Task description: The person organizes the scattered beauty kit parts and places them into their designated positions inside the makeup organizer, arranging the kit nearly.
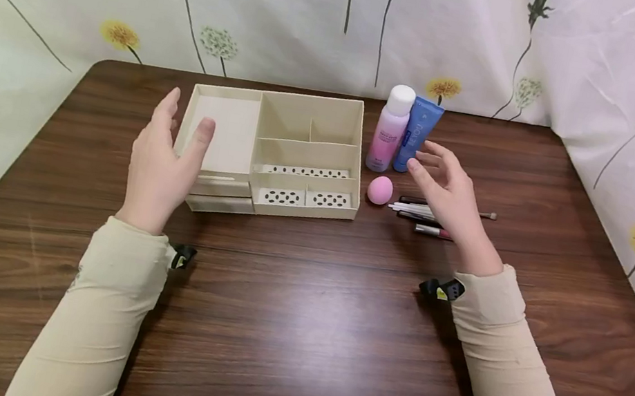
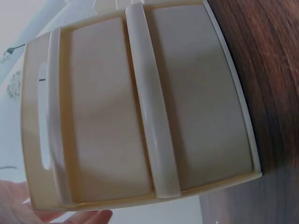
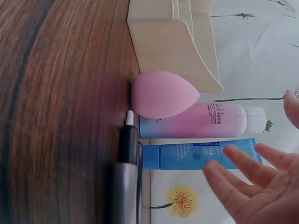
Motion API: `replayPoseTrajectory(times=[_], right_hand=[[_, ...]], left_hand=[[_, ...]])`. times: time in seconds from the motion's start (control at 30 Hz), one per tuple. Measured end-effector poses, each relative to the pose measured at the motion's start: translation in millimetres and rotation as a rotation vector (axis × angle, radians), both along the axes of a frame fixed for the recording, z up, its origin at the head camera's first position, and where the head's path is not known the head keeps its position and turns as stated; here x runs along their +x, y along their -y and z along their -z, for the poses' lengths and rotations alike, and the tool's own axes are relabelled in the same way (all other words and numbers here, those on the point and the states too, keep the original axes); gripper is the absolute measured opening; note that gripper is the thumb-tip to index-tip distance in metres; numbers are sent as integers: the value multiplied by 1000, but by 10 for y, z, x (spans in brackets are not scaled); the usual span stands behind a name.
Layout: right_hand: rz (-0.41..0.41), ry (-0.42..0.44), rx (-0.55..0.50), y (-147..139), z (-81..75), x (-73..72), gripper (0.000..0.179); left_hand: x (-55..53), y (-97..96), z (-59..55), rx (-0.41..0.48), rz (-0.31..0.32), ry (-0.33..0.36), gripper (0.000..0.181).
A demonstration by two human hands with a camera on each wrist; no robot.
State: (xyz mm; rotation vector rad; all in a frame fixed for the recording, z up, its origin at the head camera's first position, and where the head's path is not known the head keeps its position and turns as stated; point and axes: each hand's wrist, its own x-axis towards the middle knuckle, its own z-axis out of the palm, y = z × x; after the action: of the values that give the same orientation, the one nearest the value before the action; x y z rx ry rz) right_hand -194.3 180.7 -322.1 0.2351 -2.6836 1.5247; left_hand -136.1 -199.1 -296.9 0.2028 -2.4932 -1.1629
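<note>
A cream desktop organizer (image 1: 227, 134) has open compartments on its right and two drawers (image 2: 112, 112) at its front left. Beside its left side is my left hand (image 1: 162, 165), its fingers straight and its thumb raised, overlapping the organizer in the head view. To the right stand a pink spray bottle (image 1: 386, 141) with a white cap and a blue squeeze tube (image 1: 421, 128). My right hand (image 1: 450, 194) holds nothing; its spread fingers overlap the tube in the right wrist view. A pink makeup sponge (image 1: 380, 190) sits in front of the bottle.
Several slim makeup brushes (image 1: 413, 208) lie below my right hand, partly hidden by it, with a silver-and-red slim tube (image 1: 428, 230) in front. A flowered white cloth (image 1: 299, 6) hangs behind the dark wooden table (image 1: 294, 334).
</note>
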Motion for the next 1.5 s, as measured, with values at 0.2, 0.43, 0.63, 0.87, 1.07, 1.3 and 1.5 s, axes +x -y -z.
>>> replayPoseTrajectory(times=[0.2,0.43,0.63,0.87,1.07,1.3,1.5], right_hand=[[36,-9,-68,50,60,-45,48],[-14,69,-118,64,86,-91,44],[-42,112,-103,70,114,-149,45],[-61,168,-65,106,180,-212,46],[-68,186,-66,145,217,-249,44],[-92,171,-40,186,239,-258,41],[-130,166,44,207,241,-258,43]], left_hand=[[-52,41,26,153,-14,-17,61],[-117,105,45,257,-103,-5,53],[-187,178,93,402,-117,-78,38],[-220,254,154,540,-89,-91,23],[-230,316,224,577,-58,-77,21],[-244,385,290,481,-2,-61,29],[-251,411,345,545,81,-12,36]])
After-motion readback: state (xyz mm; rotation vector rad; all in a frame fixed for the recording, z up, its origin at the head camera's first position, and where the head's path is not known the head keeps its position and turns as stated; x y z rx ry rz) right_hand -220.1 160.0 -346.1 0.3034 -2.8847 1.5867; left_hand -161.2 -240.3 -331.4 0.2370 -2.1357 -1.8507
